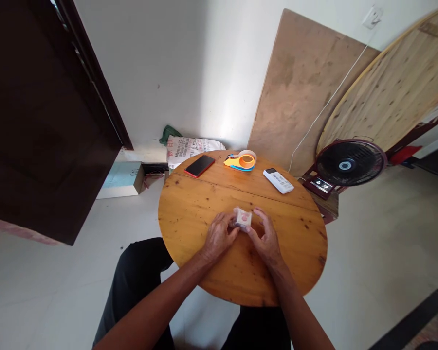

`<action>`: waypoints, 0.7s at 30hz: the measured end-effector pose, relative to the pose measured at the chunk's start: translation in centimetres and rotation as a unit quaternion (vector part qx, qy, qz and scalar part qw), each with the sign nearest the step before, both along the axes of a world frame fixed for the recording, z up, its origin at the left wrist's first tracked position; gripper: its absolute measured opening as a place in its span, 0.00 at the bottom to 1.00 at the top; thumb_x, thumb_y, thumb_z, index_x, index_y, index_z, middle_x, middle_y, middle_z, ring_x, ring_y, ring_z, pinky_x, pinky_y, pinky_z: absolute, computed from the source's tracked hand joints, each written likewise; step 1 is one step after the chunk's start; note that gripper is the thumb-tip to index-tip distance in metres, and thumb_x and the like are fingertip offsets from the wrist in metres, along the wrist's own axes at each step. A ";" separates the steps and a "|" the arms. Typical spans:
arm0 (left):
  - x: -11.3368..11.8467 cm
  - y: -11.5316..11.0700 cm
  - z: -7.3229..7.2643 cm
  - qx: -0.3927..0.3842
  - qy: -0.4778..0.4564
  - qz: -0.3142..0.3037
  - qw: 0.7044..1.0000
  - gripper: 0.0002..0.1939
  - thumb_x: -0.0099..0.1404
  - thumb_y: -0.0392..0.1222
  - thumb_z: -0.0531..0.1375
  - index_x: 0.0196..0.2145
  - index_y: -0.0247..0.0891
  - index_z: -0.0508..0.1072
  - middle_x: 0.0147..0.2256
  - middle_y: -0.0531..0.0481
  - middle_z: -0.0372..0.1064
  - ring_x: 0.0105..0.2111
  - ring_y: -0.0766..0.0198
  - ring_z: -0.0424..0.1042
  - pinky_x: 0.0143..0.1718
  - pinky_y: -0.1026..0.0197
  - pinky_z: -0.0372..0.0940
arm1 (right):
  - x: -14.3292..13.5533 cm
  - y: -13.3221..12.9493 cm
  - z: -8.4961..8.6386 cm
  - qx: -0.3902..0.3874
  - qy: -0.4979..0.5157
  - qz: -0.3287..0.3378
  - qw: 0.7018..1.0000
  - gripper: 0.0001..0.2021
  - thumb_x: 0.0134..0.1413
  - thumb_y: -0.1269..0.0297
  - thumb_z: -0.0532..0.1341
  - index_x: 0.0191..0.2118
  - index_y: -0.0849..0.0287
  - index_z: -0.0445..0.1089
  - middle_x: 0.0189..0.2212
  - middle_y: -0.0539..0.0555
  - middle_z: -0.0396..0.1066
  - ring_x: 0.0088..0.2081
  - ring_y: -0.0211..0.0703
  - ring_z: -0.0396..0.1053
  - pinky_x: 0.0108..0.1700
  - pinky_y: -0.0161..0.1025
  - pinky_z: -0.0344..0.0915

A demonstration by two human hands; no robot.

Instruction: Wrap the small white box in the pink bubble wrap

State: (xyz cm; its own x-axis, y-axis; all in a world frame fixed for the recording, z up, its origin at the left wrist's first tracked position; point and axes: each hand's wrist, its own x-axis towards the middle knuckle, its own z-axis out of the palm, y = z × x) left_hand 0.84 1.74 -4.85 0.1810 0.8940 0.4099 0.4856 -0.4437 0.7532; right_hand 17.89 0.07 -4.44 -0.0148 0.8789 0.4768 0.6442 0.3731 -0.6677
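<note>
A small pale square box with a red mark on top sits near the middle of the round wooden table, wrapped in what looks like clear film. My left hand has its fingers and thumb closed around the box's left side. On the other side, my right hand is curved with thumb and fingers apart. Its thumb tip comes up to the box's lower right corner; whether it touches I cannot tell. The right forefinger stands a little off the box.
Along the far side of the round table lie a phone with a red edge, an orange and blue tape dispenser and a white power bank. A fan stands at the right. Behind the table is a printed sack.
</note>
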 end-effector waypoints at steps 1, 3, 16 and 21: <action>0.0 0.0 0.0 0.003 0.001 0.002 1.000 0.14 0.56 0.32 0.60 0.42 0.38 0.68 0.37 0.48 0.68 0.40 0.60 0.66 0.44 0.56 0.63 | 0.0 0.0 0.0 -0.001 0.000 -0.002 1.000 0.23 0.54 0.61 0.59 0.56 0.54 0.58 0.57 0.60 0.59 0.58 0.52 0.57 0.55 0.53 0.60; -0.1 -0.1 0.1 0.005 0.007 0.006 1.000 0.14 0.56 0.33 0.60 0.41 0.39 0.68 0.37 0.48 0.68 0.40 0.59 0.66 0.45 0.56 0.63 | -0.1 0.0 0.0 0.000 -0.004 -0.001 1.000 0.24 0.53 0.61 0.59 0.56 0.54 0.57 0.57 0.60 0.58 0.58 0.52 0.57 0.55 0.53 0.60; -0.1 -0.3 0.1 0.007 0.045 0.005 0.999 0.10 0.59 0.33 0.58 0.40 0.39 0.68 0.36 0.48 0.67 0.39 0.58 0.65 0.43 0.56 0.62 | -0.4 0.3 1.0 0.032 -0.208 0.003 0.978 0.15 0.56 0.63 0.57 0.50 0.52 0.67 0.54 0.58 0.63 0.55 0.54 0.60 0.55 0.55 0.58; 0.0 -0.2 -0.1 0.008 0.046 0.004 0.999 0.09 0.59 0.32 0.57 0.39 0.39 0.68 0.35 0.48 0.67 0.39 0.59 0.65 0.42 0.57 0.62 | -0.3 -1.3 1.6 0.006 -0.116 0.015 0.993 0.20 0.55 0.61 0.58 0.54 0.54 0.60 0.59 0.58 0.57 0.59 0.51 0.56 0.57 0.53 0.56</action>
State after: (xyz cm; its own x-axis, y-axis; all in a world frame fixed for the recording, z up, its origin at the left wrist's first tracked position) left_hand 0.82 1.52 -4.95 0.2109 0.8893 0.4057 0.5564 -0.4505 0.6983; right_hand 17.57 -1.27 -2.81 -0.1520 0.8709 0.4674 0.7687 0.4014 -0.4980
